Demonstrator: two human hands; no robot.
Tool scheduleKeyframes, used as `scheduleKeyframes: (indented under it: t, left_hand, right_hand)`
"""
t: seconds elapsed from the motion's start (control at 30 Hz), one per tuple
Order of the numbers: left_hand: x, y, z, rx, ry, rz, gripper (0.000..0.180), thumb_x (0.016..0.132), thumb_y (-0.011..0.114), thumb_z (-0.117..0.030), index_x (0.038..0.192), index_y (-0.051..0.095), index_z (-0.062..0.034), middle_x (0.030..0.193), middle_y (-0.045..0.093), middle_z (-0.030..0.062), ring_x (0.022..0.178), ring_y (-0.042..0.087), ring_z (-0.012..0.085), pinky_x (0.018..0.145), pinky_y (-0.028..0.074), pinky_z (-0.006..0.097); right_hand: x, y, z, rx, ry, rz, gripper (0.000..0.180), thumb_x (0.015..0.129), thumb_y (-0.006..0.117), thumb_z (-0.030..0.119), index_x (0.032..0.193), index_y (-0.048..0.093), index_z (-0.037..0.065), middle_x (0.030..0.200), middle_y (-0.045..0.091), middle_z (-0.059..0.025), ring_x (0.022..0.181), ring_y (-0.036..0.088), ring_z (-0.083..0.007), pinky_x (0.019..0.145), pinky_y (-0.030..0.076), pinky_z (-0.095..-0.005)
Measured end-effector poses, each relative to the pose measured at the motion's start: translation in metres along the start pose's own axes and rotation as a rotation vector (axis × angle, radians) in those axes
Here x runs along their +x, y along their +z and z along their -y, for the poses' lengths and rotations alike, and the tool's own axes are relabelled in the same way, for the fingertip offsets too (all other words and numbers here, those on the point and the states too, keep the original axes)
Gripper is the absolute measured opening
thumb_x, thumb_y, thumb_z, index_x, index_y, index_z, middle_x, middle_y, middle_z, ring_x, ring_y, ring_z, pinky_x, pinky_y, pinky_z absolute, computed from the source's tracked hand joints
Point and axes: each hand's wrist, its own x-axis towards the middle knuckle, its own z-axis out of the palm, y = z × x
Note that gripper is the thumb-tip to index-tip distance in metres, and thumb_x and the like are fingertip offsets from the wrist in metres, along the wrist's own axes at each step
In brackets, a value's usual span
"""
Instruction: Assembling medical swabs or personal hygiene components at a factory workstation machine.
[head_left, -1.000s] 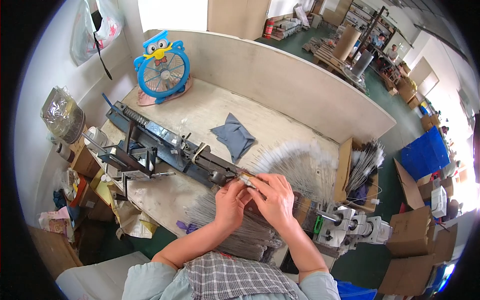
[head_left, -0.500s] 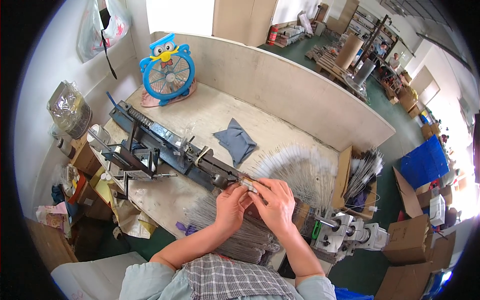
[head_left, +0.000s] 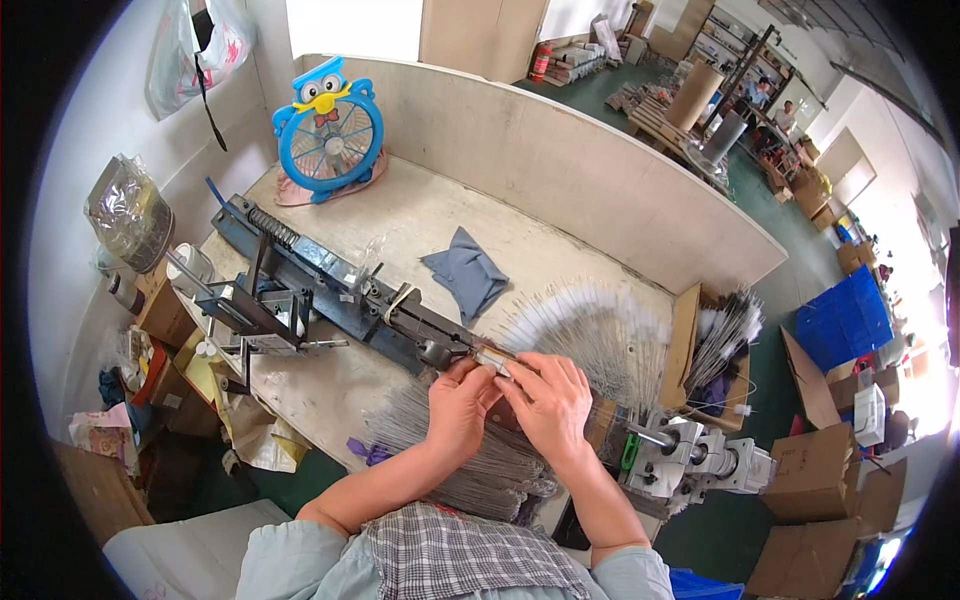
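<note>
My left hand (head_left: 460, 408) and my right hand (head_left: 548, 402) meet at the right end of a long dark metal bench fixture (head_left: 345, 285). Fingers of both are pinched together around a small pale, shiny piece (head_left: 493, 360); its exact kind is too small to make out. Under my wrists lies a thick bundle of thin grey wire rods (head_left: 490, 470). Beyond my right hand fans out a spread of thin wires with white bristly tips (head_left: 580, 325). A crumpled grey cloth (head_left: 465, 275) lies on the table past the fixture.
A blue cartoon-shaped fan (head_left: 330, 140) stands at the back left. Close to my right forearm is a silver clamp-like machine (head_left: 690, 460). An open carton (head_left: 715, 360) of wire brushes stands right of the fan of wires. A low partition (head_left: 560, 150) edges the table's far side.
The whole view has shifted slightly. Both hands stay at the fixture's end with small finger movements, and the pale piece between them has turned a little.
</note>
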Motion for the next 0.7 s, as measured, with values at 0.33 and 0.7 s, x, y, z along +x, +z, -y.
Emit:
scheduleKeyframes:
  t: [0.33, 0.7]
  left_hand:
    - [0.002, -0.004, -0.001, -0.056, -0.022, 0.012, 0.022, 0.092, 0.051, -0.017, 0.104, 0.056, 0.0005, 0.101, 0.062, 0.0096, 0.09, 0.062, 0.0174, 0.082, 0.05, 0.03]
    - [-0.008, 0.007, -0.015, 0.023, -0.104, -0.005, 0.064, 0.094, 0.031, -0.058, 0.108, 0.05, 0.0016, 0.108, 0.056, 0.0153, 0.097, 0.057, 0.0239, 0.09, 0.048, 0.037]
  right_hand:
    - [0.007, -0.01, 0.004, 0.048, 0.021, 0.032, 0.023, 0.07, 0.074, 0.018, 0.089, 0.068, 0.008, 0.093, 0.063, -0.003, 0.086, 0.06, -0.0227, 0.072, 0.046, -0.0351]
    - [0.0, -0.023, 0.004, -0.049, 0.062, 0.168, 0.014, 0.072, 0.069, 0.011, 0.085, 0.067, 0.007, 0.076, 0.061, -0.0041, 0.081, 0.057, -0.0233, 0.072, 0.044, -0.0362]
